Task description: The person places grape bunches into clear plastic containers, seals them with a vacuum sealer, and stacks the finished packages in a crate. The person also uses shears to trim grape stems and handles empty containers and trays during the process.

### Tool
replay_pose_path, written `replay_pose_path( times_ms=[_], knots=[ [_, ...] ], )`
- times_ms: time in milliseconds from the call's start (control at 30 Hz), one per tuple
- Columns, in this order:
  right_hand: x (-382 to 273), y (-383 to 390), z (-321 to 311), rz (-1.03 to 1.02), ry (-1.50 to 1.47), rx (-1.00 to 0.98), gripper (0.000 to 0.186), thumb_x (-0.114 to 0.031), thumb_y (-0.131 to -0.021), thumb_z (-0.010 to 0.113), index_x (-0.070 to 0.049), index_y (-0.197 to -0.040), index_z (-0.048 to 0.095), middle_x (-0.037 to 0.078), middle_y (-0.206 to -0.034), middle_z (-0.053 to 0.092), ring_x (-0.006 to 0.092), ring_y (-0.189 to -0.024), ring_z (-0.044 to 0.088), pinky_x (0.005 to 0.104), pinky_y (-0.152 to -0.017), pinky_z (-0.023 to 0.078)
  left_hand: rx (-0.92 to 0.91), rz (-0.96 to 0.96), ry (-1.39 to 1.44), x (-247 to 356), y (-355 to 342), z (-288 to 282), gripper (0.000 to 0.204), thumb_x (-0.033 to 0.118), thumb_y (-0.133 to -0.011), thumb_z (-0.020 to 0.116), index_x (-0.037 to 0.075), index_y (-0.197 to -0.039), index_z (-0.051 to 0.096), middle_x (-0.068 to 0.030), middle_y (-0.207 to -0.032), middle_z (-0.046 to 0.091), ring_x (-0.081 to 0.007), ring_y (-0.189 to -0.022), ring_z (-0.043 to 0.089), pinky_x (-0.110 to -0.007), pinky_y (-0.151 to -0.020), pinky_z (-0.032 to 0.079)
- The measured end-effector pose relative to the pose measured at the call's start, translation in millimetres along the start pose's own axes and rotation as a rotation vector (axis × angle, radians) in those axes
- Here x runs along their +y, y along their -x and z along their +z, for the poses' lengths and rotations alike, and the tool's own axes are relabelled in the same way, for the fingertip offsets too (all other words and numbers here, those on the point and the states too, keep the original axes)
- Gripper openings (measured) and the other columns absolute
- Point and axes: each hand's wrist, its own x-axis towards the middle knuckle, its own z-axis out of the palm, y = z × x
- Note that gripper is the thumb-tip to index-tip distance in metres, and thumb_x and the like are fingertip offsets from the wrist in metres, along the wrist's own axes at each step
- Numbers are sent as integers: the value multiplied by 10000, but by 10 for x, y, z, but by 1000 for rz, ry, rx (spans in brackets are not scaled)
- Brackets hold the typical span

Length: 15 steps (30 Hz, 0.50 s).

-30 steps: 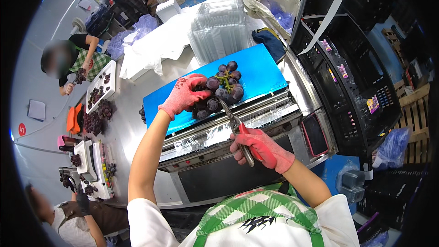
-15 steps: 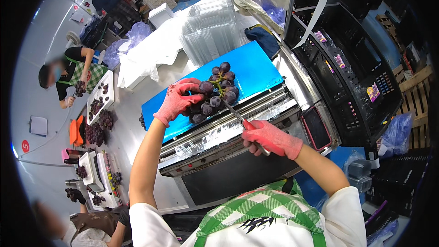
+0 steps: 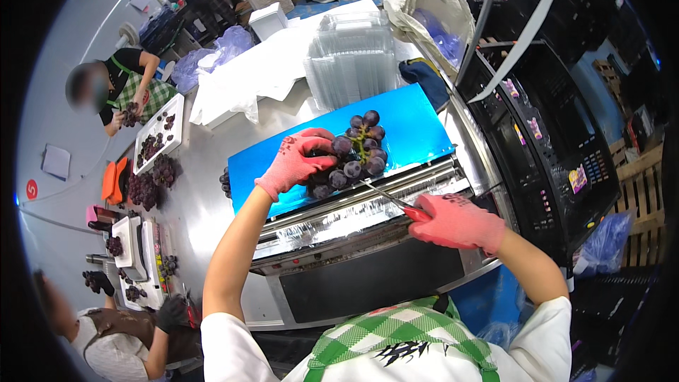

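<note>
A bunch of dark purple grapes [image 3: 353,169] with green stems lies on a blue board [image 3: 417,117]. My left hand [image 3: 298,163], in a pink-red glove, is closed around the bunch's left side, hiding some of the grapes. In my right hand [image 3: 460,223], gloved alike, is a pair of red-handled snips [image 3: 416,213]. Their narrow metal blades point up and left, with the tips beside the lower right grapes. Whether the tips touch a grape or stem I cannot tell.
Below the board runs a film-wrapping machine [image 3: 371,276]. Clear plastic boxes [image 3: 350,64] are stacked behind it. Black crates [image 3: 559,163] stand to the right. Left are a white grape tray [image 3: 179,114], loose bunches [image 3: 143,191] and two people handling grapes.
The view has shifted, so the board and bunch appear further right and lower. My right hand has moved right, and the snips' tips now sit at the bunch's lower edge, outside the stems.
</note>
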Motion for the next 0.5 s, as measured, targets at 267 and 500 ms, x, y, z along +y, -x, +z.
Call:
replay_pose_path(
  times_ms=[267,500],
  knots=[
    [-516,-182,-638,-110,555,41,477,-458,-763,511,3,-876,563,204,-829,605,333,-833,598,385,-753,462,-13,116,-88,-58,10,-67,207,134,-721,662,60,-913,642,-61,-1001,577,-222,-881,562,-310,-765,463],
    [-1164,-531,-881,33,829,-184,477,-447,-739,499,2,-840,627,192,-814,627,312,-799,615,365,-777,475,61,236,-180,-206,39,-56,192,149,-726,653,76,-895,596,-49,-1001,572,-246,-904,549,-344,-758,467]
  ],
)
